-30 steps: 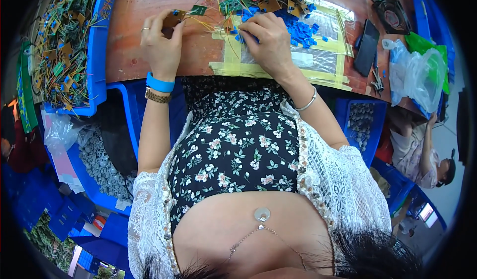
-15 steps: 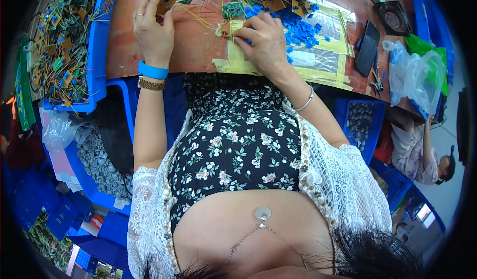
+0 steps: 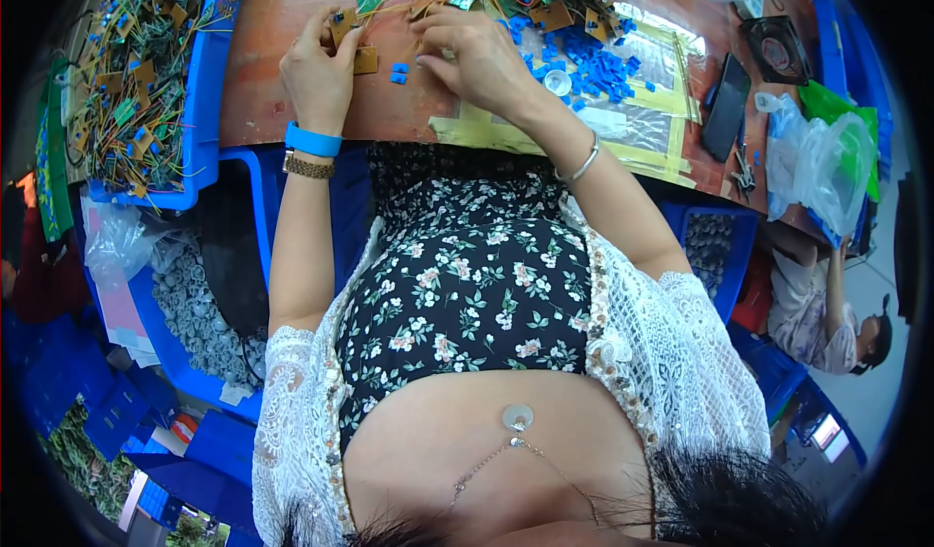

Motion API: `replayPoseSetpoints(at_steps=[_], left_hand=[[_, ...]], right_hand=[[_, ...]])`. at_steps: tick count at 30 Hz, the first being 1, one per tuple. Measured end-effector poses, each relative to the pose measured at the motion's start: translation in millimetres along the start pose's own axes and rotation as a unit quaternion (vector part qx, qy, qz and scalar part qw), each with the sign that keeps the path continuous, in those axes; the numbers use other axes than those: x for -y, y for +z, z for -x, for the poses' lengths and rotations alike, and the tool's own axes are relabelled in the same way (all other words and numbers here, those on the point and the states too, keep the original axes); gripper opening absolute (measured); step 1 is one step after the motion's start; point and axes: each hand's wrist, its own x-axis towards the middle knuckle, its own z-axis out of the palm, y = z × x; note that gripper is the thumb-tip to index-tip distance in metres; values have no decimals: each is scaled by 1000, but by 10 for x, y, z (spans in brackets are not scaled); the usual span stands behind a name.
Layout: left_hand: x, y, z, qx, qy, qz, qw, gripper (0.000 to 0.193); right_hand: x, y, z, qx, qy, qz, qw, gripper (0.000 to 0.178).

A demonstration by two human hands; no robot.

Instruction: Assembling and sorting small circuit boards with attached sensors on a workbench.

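Observation:
My left hand (image 3: 319, 75), with a blue band on the wrist, pinches a small brown circuit board (image 3: 341, 25) between thumb and fingers. Another brown board (image 3: 366, 60) lies on the table by its thumb. Beyond the fingers is a small green circuit board (image 3: 368, 2), with thin yellow wires running to the right. My right hand (image 3: 470, 55) hovers by these wires, fingers bent and thumb apart from them, with nothing visible between. Two small blue pieces (image 3: 399, 73) lie between my hands.
Wired boards (image 3: 555, 14) and a heap of blue pieces (image 3: 593, 60) lie beyond my right hand. A blue bin (image 3: 202, 138) of wired boards stands left. On the right are a phone (image 3: 725, 107), keys (image 3: 744, 172), a black fan (image 3: 775, 49) and plastic bags (image 3: 827, 163). Another person (image 3: 827, 304) sits beyond.
My right hand has moved left and away from me, its thumb now apart from its fingers. A brown board and two blue pieces now show on the table between my hands.

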Motion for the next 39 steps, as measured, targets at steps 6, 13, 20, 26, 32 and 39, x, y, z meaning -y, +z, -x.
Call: replayPoseSetpoints(at_steps=[6,13,20,26,32,39], left_hand=[[46,-51,-15,-160,227,-243,930,35],[127,36,-100,-70,171,-232,955,21],[175,-66,-101,-205,150,-61,965,18],[25,-203,121,-254,93,153,950,19],[-239,-115,797,-36,335,-105,936,28],[-371,-54,1030,57,298,-124,945,25]], right_hand=[[160,-110,68,-37,21,57,997,11],[354,165,309,42,-30,30,998,12],[266,465,38,81,-104,49,990,17],[130,-16,373,69,-90,105,988,18],[192,-341,365,-43,-2,201,979,12],[316,-102,472,-12,31,164,986,13]])
